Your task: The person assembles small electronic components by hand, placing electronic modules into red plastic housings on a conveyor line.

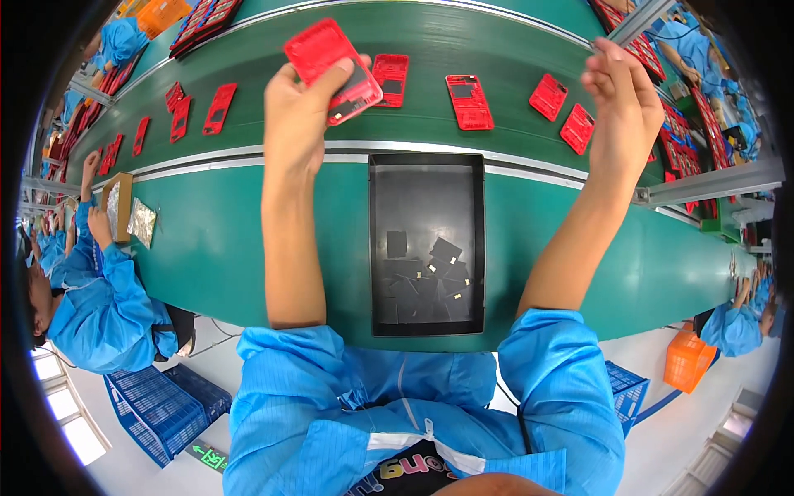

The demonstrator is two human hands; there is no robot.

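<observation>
My left hand (pixel 302 112) grips a red plastic device housing (pixel 318 51) with a dark rectangular inside area, tilted above the conveyor belt. The thumb presses across its face. On the right, my right hand (pixel 622 103) is raised over the belt's near side, fingers curled and pinched together. What is between those fingertips, if anything, is too small to make out. Between my forearms a black tray (pixel 426 161) stands on the green table, with several thin dark rectangular pieces (pixel 426 289) scattered in its near half, some with small pale tabs.
More red housings (pixel 469 103) lie spaced along the green conveyor belt (pixel 513 58). A metal rail (pixel 343 157) separates belt and table. On the left sits a co-worker in blue (pixel 107 306), near a cardboard box (pixel 118 207). A metal post (pixel 711 186) stands right. Blue crates (pixel 153 413) are below.
</observation>
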